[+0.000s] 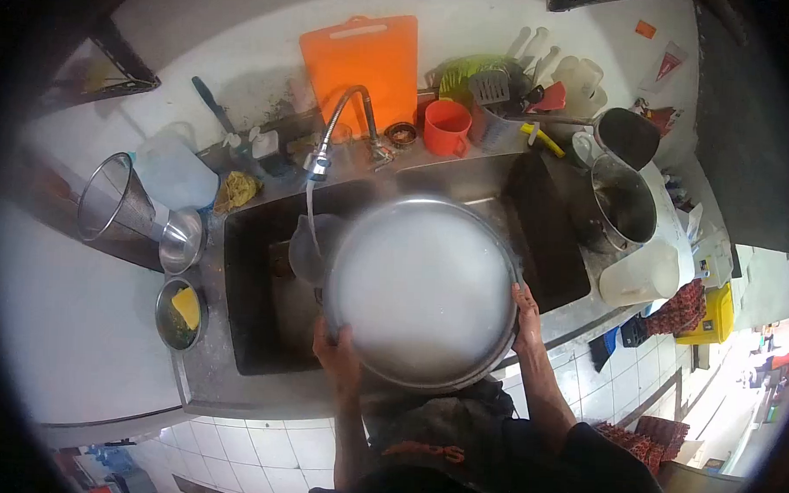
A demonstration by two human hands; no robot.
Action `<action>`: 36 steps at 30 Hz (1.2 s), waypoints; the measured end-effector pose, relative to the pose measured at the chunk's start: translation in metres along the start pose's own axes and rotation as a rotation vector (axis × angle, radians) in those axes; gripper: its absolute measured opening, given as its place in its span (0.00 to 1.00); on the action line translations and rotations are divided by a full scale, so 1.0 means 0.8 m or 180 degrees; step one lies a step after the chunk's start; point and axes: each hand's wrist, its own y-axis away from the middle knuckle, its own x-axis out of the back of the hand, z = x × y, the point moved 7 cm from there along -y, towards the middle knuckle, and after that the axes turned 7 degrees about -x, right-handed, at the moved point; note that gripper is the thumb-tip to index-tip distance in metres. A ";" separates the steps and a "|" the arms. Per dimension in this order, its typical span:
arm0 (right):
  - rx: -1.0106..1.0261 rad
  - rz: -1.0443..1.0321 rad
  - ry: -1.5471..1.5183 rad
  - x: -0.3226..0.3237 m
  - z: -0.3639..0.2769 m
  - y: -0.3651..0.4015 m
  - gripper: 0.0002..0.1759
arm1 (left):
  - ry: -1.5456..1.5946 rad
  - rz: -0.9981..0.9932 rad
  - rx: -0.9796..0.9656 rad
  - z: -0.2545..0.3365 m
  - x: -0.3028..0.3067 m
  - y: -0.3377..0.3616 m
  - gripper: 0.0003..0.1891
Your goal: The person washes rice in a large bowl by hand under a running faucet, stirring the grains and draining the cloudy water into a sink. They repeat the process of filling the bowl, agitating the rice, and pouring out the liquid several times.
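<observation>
Both my hands grip a large round metal pot (437,387) by its sides, over the front of the sink (547,230). Hazy white fills its round opening, with no detail visible inside. My left hand (338,356) is closed on the lower left rim, thumb on top. On the right side, my right hand (526,314) wraps the edge with its fingers. Behind the pot's left edge, a translucent pitcher (303,250) stands in the sink, partly hidden. Water runs down toward it from the flexible faucet (317,163).
An orange cutting board (366,63) leans on the wall behind a red cup (447,127). At left stand a strainer (109,202) and a bowl with a yellow sponge (185,309). A used metal pot (623,207) and a plastic container (641,274) sit at right.
</observation>
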 end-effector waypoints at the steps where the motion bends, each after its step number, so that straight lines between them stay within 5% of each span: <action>1: 0.0006 0.0005 -0.0004 0.002 -0.001 -0.001 0.17 | 0.0002 -0.0008 -0.0002 -0.002 -0.001 0.000 0.15; 36: -0.0070 -0.0283 -0.0049 0.033 0.009 -0.034 0.13 | -0.0047 -0.0408 -0.0119 0.019 -0.020 0.007 0.25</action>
